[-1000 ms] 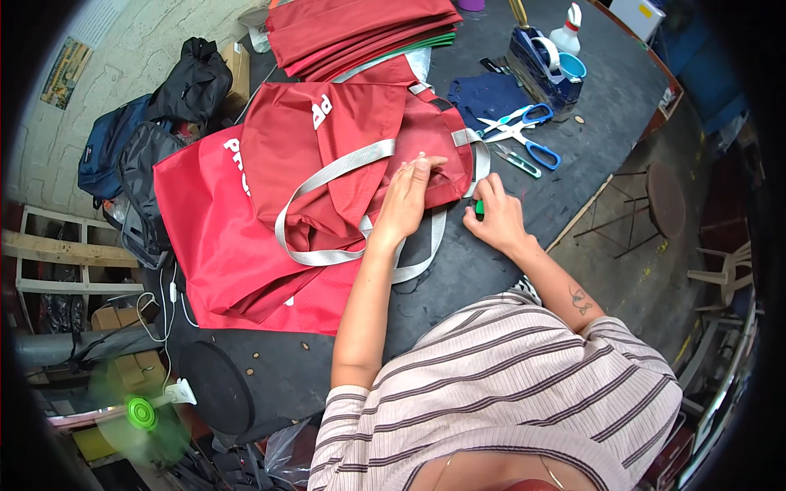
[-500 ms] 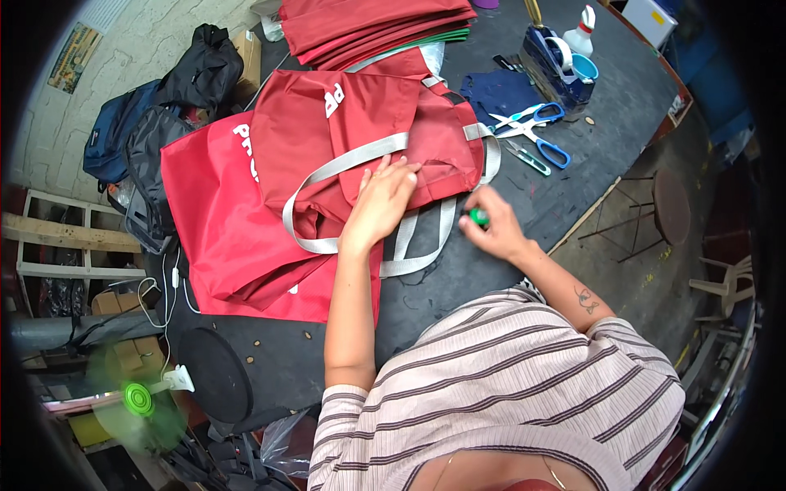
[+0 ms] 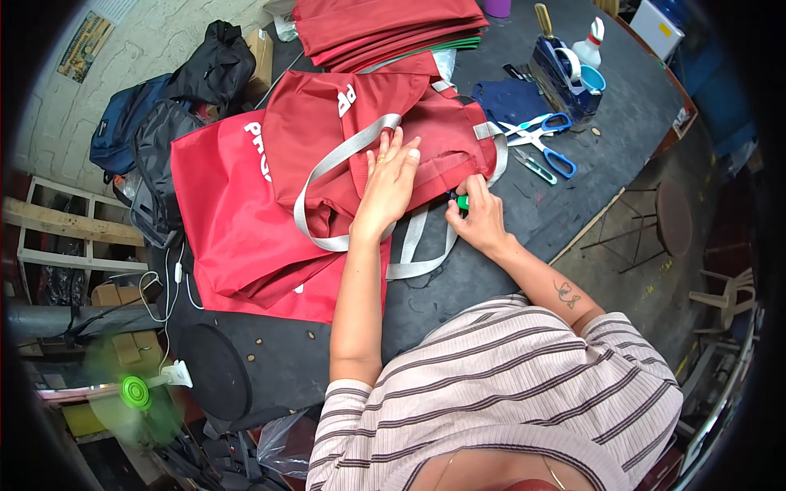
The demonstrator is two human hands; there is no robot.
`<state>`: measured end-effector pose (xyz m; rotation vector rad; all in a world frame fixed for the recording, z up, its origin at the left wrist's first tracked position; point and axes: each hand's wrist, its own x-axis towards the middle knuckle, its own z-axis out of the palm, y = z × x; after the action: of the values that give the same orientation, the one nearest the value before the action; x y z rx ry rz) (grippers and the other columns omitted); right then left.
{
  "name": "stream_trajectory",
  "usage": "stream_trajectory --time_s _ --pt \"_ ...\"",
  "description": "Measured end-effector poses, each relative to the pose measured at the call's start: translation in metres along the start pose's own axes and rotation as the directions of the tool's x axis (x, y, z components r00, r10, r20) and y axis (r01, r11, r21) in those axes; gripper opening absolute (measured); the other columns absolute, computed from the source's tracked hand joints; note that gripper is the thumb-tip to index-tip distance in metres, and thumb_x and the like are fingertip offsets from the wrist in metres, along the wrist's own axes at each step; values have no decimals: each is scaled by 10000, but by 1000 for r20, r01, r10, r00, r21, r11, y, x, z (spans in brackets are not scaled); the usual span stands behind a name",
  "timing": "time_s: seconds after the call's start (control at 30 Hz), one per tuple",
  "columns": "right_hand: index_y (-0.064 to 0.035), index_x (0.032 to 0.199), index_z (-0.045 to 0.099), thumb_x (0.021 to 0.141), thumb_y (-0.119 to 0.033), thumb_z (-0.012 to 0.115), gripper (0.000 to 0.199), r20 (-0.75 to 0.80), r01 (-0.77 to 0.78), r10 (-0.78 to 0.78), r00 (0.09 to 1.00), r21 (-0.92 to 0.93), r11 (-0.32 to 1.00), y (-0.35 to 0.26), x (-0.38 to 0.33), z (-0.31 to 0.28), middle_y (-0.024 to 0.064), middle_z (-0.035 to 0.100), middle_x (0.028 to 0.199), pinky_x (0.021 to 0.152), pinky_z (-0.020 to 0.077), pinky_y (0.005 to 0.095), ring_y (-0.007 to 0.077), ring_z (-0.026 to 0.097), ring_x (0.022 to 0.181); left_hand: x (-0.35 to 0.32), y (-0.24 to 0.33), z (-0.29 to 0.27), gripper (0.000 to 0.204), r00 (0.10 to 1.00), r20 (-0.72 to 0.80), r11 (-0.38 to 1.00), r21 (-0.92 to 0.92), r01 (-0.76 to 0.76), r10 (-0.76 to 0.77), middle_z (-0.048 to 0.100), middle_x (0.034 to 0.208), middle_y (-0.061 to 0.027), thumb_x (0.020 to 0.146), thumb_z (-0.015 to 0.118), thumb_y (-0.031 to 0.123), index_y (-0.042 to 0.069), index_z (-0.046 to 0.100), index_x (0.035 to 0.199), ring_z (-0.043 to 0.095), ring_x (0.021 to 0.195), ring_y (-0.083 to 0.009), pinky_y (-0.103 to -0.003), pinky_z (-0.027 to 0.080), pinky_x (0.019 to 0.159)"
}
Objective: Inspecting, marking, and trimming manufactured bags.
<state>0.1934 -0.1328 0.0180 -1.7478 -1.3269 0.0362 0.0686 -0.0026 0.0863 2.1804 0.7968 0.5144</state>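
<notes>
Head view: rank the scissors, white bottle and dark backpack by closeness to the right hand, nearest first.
From the right hand:
1. Scissors, just beyond it on the table, to the right.
2. White bottle, farther back by the blue mug.
3. Dark backpack, far left, off the table's edge.

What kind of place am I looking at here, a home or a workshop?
Most likely a small sewing or bag-making workshop. A stack of folded red fabric lies at the far end of the dark worktable, blue-handled scissors lie ready, and the left hand presses a red tote bag flat.
</notes>
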Motion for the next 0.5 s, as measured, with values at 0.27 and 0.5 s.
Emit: stream_trajectory --time_s 0.27,0.5 --pt "-21 887 483 746 -193 681 297 84 56 -74 994 199 978 -12 -3 -12 142 519 817 579 472 383 327 570 677 20 14 3 287 902 -348 939 312 -146 256 579 921 -142 778 616 149 42 601 1044 522 936 -311 -408 390 848" --pt "10 923 521 737 -203 653 311 -88 166 -145 986 347 923 -33 34 -43 142 542 818 654 467 344 272 569 718 78 2 4 851 909 -256 787 606 -115 330 367 1376 -204 671 720 176 153 300 1411 355 1271 -389 -512 295 1030"
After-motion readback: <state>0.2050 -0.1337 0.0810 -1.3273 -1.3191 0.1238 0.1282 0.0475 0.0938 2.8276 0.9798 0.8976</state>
